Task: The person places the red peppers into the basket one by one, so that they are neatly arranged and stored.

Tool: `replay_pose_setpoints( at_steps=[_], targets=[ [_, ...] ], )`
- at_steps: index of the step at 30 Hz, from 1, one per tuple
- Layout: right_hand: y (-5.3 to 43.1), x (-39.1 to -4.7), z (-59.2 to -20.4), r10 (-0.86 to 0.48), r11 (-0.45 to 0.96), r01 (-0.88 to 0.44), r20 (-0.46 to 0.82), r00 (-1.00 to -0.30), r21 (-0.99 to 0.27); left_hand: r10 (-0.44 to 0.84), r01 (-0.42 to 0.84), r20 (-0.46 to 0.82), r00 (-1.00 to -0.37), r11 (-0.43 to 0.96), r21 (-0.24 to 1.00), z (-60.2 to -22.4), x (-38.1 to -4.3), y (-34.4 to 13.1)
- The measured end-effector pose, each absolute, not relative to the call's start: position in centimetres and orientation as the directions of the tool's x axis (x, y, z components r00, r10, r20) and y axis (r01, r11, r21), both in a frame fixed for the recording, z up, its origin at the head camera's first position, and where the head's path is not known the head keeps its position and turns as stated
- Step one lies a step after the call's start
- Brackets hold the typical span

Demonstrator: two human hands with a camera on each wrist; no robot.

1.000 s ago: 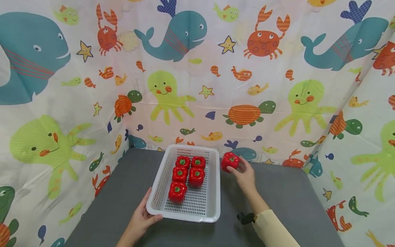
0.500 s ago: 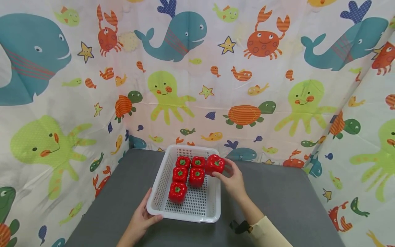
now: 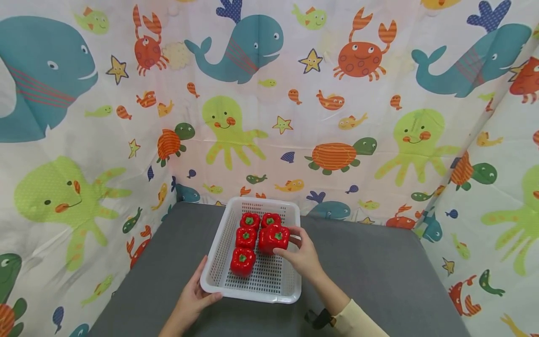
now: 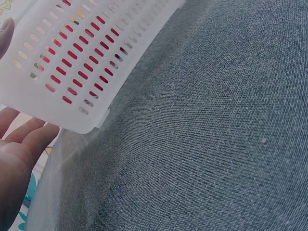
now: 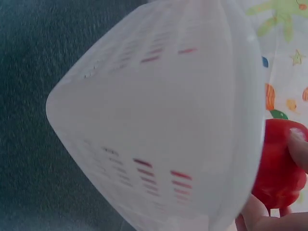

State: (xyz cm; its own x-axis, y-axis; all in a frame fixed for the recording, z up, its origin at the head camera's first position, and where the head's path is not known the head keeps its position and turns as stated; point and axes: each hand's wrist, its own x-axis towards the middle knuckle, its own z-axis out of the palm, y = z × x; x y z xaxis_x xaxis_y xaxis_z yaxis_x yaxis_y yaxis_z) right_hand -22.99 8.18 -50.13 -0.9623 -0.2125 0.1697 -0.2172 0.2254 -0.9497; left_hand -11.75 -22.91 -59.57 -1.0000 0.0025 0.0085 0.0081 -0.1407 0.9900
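Observation:
A white slotted plastic basket (image 3: 246, 296) stands on the dark grey table. My left hand (image 3: 191, 298) holds its near left corner, thumb on the front rim and fingers along the left side; in the left wrist view the fingers (image 4: 36, 137) lie against the basket wall. With thumb and fingers, my right hand (image 3: 306, 255) grips a red bell pepper (image 3: 275, 238) over the basket, partly hiding a pepper behind it. Other red bell peppers (image 3: 242, 263) stand stem up in the left and back of the basket. The right wrist view shows the held pepper (image 5: 278, 163) beyond the rim.
Grey table surface (image 3: 362, 276) spreads to both sides of the basket. A white curtain (image 3: 269, 107) printed with sea animals rises behind the table and along both sides. A black strap (image 3: 320, 319) is on the right wrist by the cream sleeve (image 3: 360, 320).
My right hand has carried its bell pepper left from beside the basket, across the right rim, to above the peppers inside. The left hand and basket have stayed put.

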Motion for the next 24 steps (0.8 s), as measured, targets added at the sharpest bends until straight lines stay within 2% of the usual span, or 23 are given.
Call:
replay_pose_setpoints(
  at_steps=[6,13,24],
  targets=[
    [7.5,-22.4,-50.2,-0.281,0.3,-0.191,0.105,-0.954,-0.935,0.016,0.028,0.03,-0.999,-0.131,0.991,-59.7,-11.7,-22.9],
    [6.6,-22.0,-50.6,-0.301,0.35,-0.117,0.006,-0.953,-0.929,0.009,0.048,0.049,-0.999,-0.114,0.992,-59.9,-11.7,-22.9],
    [6.1,-21.3,-50.9,-0.315,0.416,-0.099,-0.041,-0.948,-0.904,0.002,0.021,0.022,-1.0,-0.138,0.99,-59.9,-11.7,-22.9]
  ],
)
